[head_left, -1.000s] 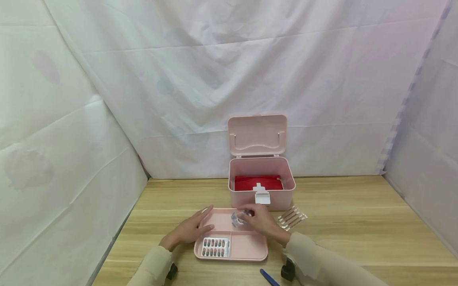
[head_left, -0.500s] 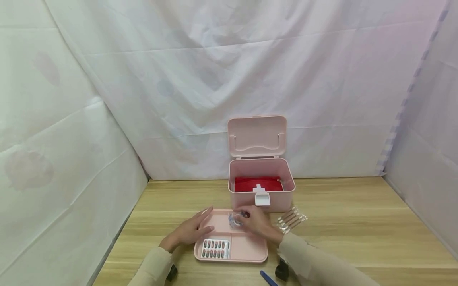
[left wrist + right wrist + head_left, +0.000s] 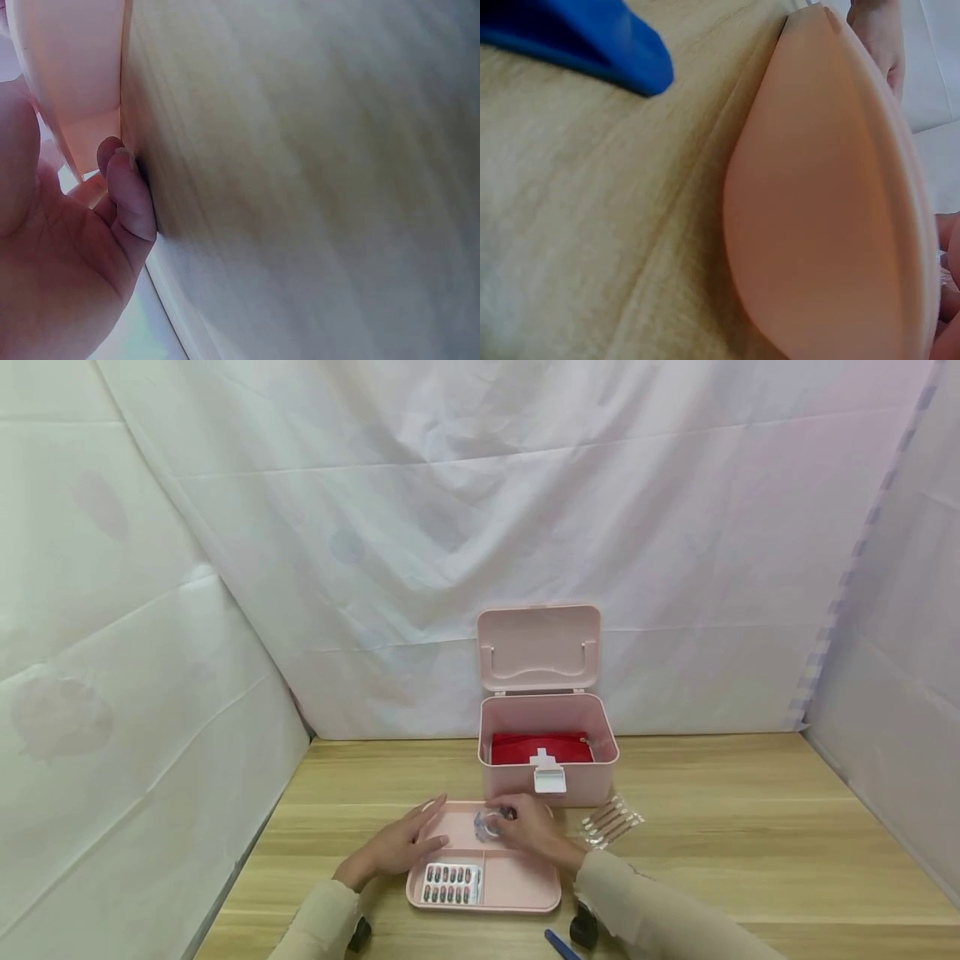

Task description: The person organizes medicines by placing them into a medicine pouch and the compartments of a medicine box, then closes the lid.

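A pink divided tray (image 3: 521,881) lies on the table. My left hand (image 3: 397,845) rests on its left rim, thumb over the inside and fingers toward the back corner; in the left wrist view the outer fingers (image 3: 131,195) curl beside the tray wall. My right hand (image 3: 528,827) reaches into the long back compartment and pinches a small clear plastic packet (image 3: 483,827) with bluish marks; its contents are too small to tell. In the front left compartment lies a blister pack of capsules (image 3: 450,883). The right wrist view shows mostly the tray's outer wall (image 3: 817,195).
Behind the tray stands a pink box (image 3: 585,787), lid raised, with a red zip pouch (image 3: 525,748) inside. Wrapped cotton swabs (image 3: 611,822) lie to the right. A blue plastic tool (image 3: 561,945) lies at the front edge. White cloth (image 3: 375,568) hangs around the table.
My right hand has shifted a little to the left within the back compartment, with the clear packet in its fingers. My left hand and the tray stay in place.
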A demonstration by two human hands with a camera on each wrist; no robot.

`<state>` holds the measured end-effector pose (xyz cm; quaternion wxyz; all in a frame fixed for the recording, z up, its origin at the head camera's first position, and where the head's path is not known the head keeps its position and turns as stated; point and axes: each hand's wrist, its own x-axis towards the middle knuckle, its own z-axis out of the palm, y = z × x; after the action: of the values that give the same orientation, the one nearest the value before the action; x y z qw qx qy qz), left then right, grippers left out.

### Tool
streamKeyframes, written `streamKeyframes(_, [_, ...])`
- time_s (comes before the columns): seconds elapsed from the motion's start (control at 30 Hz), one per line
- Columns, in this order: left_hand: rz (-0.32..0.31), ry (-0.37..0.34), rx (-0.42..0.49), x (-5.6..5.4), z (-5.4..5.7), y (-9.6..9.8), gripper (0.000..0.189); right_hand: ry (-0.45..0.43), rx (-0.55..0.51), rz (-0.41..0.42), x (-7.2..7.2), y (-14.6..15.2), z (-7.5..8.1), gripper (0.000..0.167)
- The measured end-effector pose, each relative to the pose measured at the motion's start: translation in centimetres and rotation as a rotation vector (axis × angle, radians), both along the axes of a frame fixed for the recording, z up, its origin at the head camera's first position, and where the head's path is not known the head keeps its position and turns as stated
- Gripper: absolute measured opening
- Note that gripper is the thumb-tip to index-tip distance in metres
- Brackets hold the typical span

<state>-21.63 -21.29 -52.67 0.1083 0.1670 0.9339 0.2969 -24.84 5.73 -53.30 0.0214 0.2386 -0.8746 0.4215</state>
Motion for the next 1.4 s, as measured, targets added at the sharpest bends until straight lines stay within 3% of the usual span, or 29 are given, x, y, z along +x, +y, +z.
streamKeyframes(0.33, [0.005, 0.007, -0.001, 0.0, 0.0, 0.0, 0.072, 0.037, 0.096, -0.028, 0.1, -0.3, -0.2, 0.028])
streamKeyframes(0.57, [0.004, 0.007, -0.007, 0.0, -0.1, 0.0, 0.072, 0.099, 0.19, 0.023, 0.2, -0.2, 0.0, 0.034])
streamKeyframes(0.83, [-0.002, 0.012, 0.0, 0.0, -0.1, 0.0, 0.073, 0.16, 0.261, 0.026, 0.5, 0.1, 0.3, 0.034])
streamKeyframes(1.13, [0.005, 0.009, -0.003, 0.0, -0.1, 0.0, 0.073, 0.133, 0.28, 0.054, 0.9, 1.2, 1.9, 0.033])
streamKeyframes(1.4, [0.001, 0.006, 0.001, 0.1, 0.0, 0.0, 0.073, -0.036, 0.168, 0.193, 1.9, 3.8, 3.8, 0.027])
